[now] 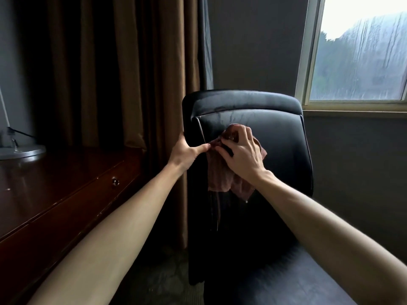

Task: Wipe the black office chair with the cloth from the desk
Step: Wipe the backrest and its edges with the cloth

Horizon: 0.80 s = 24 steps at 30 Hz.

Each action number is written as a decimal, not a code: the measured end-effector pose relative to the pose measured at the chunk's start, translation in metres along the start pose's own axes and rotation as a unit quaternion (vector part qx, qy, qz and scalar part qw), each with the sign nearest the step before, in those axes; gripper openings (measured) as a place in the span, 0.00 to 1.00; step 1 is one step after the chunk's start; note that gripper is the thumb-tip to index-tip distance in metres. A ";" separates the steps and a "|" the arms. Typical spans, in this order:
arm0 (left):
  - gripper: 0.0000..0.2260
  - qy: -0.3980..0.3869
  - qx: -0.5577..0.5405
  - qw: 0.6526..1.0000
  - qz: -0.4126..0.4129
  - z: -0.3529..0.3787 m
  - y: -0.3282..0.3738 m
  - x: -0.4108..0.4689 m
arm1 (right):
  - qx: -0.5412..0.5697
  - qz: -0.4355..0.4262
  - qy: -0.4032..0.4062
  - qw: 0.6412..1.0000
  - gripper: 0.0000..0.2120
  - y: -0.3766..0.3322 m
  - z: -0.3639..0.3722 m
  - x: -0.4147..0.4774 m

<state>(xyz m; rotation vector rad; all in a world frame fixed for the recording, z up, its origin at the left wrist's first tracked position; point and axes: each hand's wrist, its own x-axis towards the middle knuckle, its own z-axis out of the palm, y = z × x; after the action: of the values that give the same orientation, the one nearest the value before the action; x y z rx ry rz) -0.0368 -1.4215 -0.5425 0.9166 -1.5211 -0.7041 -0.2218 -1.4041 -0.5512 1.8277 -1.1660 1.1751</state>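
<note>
Soft, limp cloth (220, 179) — right hand (240, 155) bunches it against chair (277, 139) back; left hand (187, 150) clasps back's left edge. Leather likely slick — hold wad firmly.

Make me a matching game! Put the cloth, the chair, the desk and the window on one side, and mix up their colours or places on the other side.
Things:
1. cloth
2. chair
3. desk
4. window

Colours and places:
A. black and shiny, in the middle
B. pinkish-brown, held by the right hand
C. dark reddish-brown wood, on the left
D. bright, at the upper right

Pairs: 1-B, 2-A, 3-C, 4-D
</note>
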 end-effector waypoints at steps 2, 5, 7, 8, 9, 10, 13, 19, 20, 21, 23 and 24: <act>0.28 -0.003 -0.008 1.000 0.004 0.000 0.000 0.000 | 0.033 -0.042 -0.005 0.999 0.16 0.008 0.002 0.005; 0.27 -0.014 -0.020 1.000 0.005 -0.001 0.000 -0.001 | 0.083 -0.032 -0.013 0.996 0.13 0.011 0.007 0.010; 0.27 -0.021 -0.028 0.999 0.003 -0.002 0.000 -0.001 | 0.141 0.005 -0.009 0.990 0.11 0.010 0.012 0.010; 0.27 -0.024 -0.033 0.999 0.003 -0.002 0.000 0.000 | 0.168 0.025 -0.006 0.985 0.11 0.009 0.016 0.010; 0.26 -0.025 -0.036 0.999 0.005 -0.003 0.000 -0.001 | 0.192 0.045 -0.005 0.980 0.13 0.006 0.018 0.008; 0.26 -0.027 -0.043 0.999 0.007 -0.003 0.001 -0.001 | 0.216 0.066 -0.004 0.974 0.18 0.001 0.020 0.007; 0.23 -0.038 -0.067 0.997 0.009 -0.004 0.002 -0.005 | 0.321 0.181 -0.023 0.929 0.34 -0.018 0.024 -0.001; 0.18 -0.057 -0.108 0.992 0.003 -0.011 -0.001 -0.010 | 0.285 0.224 -0.080 0.929 0.33 -0.031 0.034 0.002; 0.17 -0.063 -0.116 0.991 -0.001 -0.013 -0.001 -0.009 | 0.276 0.212 -0.088 0.933 0.32 -0.032 0.034 0.007; 0.15 -0.068 -0.124 0.990 -0.007 -0.014 0.001 -0.010 | 0.266 0.197 -0.093 0.939 0.31 -0.032 0.034 0.013; 0.12 -0.080 -0.137 0.987 -0.024 -0.017 0.001 -0.009 | 0.244 0.162 -0.102 0.951 0.30 -0.034 0.034 0.028; 0.13 -0.091 -0.149 0.984 -0.032 -0.018 -0.001 -0.008 | 0.238 0.150 -0.104 0.954 0.30 -0.036 0.034 0.036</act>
<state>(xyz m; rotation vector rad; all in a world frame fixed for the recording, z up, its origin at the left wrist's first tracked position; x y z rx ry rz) -0.0186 -1.4138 -0.5444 0.6902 -1.4982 -1.0556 -0.1702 -1.4317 -0.5336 2.2286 -1.4073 1.5735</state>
